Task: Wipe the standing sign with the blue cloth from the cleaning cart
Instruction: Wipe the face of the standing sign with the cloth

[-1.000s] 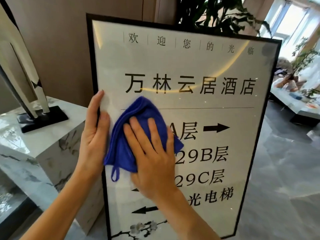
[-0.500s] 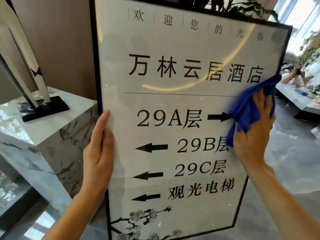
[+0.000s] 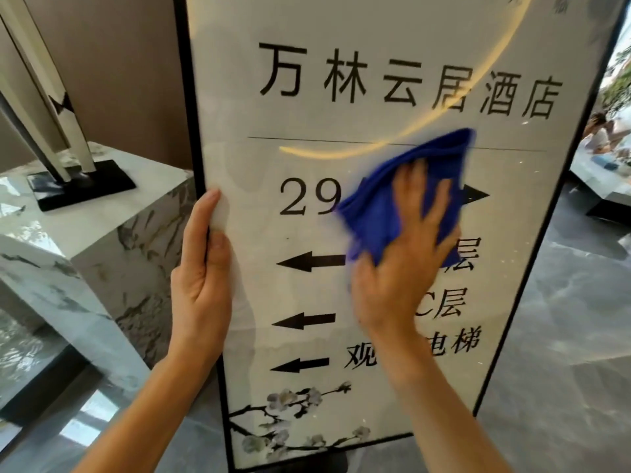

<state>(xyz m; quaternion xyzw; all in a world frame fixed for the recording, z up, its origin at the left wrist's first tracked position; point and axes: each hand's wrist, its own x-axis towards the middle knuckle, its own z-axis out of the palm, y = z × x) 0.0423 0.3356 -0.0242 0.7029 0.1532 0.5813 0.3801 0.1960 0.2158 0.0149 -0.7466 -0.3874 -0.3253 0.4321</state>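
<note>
- Risk 1: standing sign [image 3: 392,107] is tall w/ a narrow foot; base barely shows at bottom edge. Sideways force from a wipe could rock or tip it, esp. if the left hand [image 3: 201,285] lets go of the frame. Judgement only.
- Risk 2: blue cloth [image 3: 399,199] is bunched, not flat, w/ the top corner sticking up free. Could slide out from under the palm or drop, and bare skin would then smear the glossy face.
- Risk 3: faint tide-like marks across the lower panel, maybe damp streaks or just printed art, can't tell. If streaks, they'd need a second pass.
- Risk 4: marble plinth [image 3: 102,233] w/ a sculpture [image 3: 51,107] sits just left of the sign; a shove that way could knock into it.
- Left hand: fingers straight along the sign's left frame edge, thumb on the front face, pinching the edge btw thumb and fingers.
- Right hand [image 3: 403,268]: fingers spread, pressing the cloth flat to the panel, roughly mid-sign, right of "29", blurred.
- Sign stands upright right in front, near, filling most of the view; top cut off. Hands well apart: one at its left edge, one at centre.
</note>
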